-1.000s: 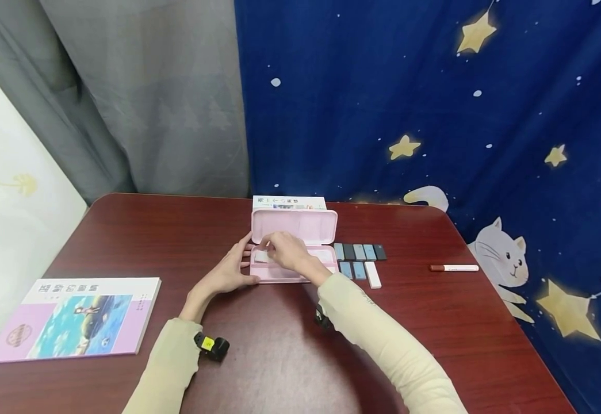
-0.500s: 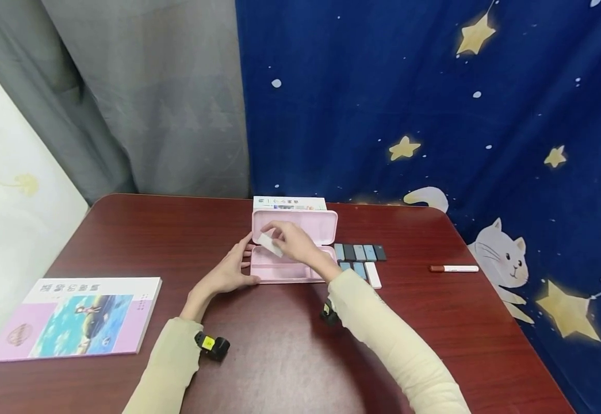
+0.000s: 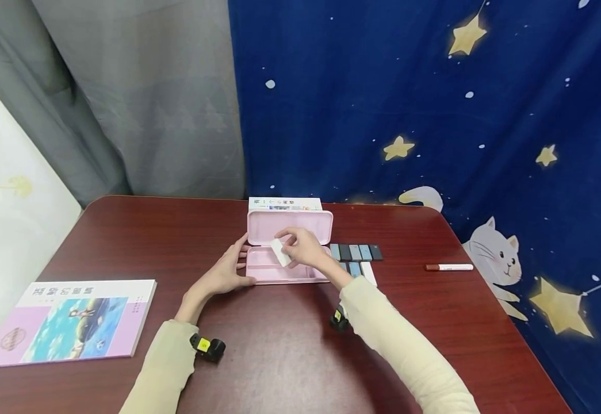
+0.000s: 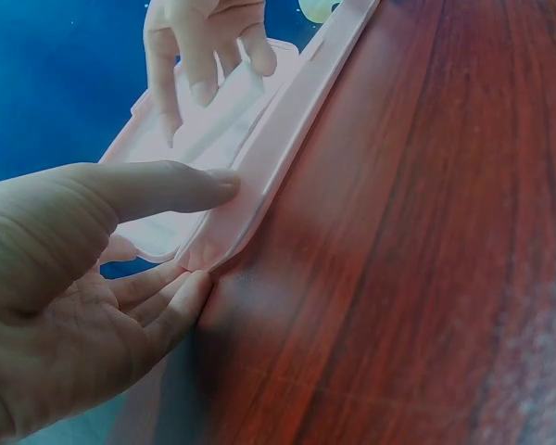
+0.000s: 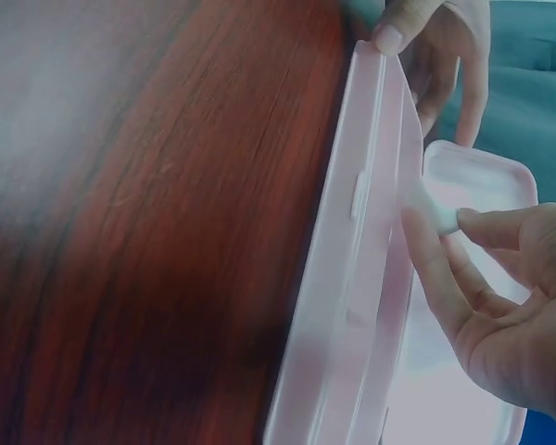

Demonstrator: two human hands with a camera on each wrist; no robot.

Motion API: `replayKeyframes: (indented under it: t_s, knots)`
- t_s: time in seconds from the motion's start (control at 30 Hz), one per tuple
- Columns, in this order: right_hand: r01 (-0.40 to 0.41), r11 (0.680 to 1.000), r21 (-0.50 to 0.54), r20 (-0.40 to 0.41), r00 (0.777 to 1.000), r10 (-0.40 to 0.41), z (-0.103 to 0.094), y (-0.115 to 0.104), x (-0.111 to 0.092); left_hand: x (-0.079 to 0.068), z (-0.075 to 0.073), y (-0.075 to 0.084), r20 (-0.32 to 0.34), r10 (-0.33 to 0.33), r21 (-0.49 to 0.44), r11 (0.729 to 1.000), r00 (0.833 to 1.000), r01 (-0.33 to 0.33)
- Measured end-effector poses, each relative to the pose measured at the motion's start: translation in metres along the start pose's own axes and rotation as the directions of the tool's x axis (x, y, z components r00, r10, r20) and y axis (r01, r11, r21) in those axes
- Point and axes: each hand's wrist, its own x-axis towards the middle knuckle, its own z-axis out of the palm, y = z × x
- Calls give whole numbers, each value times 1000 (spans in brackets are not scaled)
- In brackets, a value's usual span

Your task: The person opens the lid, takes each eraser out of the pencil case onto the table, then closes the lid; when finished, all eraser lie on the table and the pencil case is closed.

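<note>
A pink pencil case (image 3: 287, 280) lies open on the table, its lid (image 3: 264, 226) raised at the back. My left hand (image 3: 221, 273) holds the case's left end, the thumb (image 4: 190, 188) on the front rim and the fingertips at the corner. Over the tray, my right hand (image 3: 305, 250) pinches a white, block-shaped eraser (image 3: 280, 252) between thumb and fingers, tilted. Part of the eraser (image 5: 440, 211) is covered by the fingers in the right wrist view. Grey, blue and dark small blocks (image 3: 355, 253) stand in rows right of the case, with another white block (image 3: 368, 273) beside them.
A book with a sea picture (image 3: 72, 322) lies at the table's left. Behind the raised lid stands a white box-like item with printing (image 3: 284, 203). A brown-and-white marker (image 3: 449, 267) lies to the right. Curtains (image 3: 186, 115) hang along the table's back edge.
My right hand has lifted the white eraser out of the tray's left part and carried it a little to the right. The left hand keeps its place on the case.
</note>
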Motion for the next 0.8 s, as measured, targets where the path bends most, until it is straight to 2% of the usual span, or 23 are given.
replayKeyframes:
  t_s: [0.23,0.47,0.8]
  knots:
    - [-40,992,123,-13,999,42,-17,15,-18,-2,0,1,3,-13,20,1000,1000,13]
    - [-75,987,143,-102,991,90,-46,39,-38,-1,0,1,2,-18,25,1000,1000,18]
    - [-103,971,217,-133,982,134,-84,64,-70,1,0,2,7,-26,28,999,1000,26]
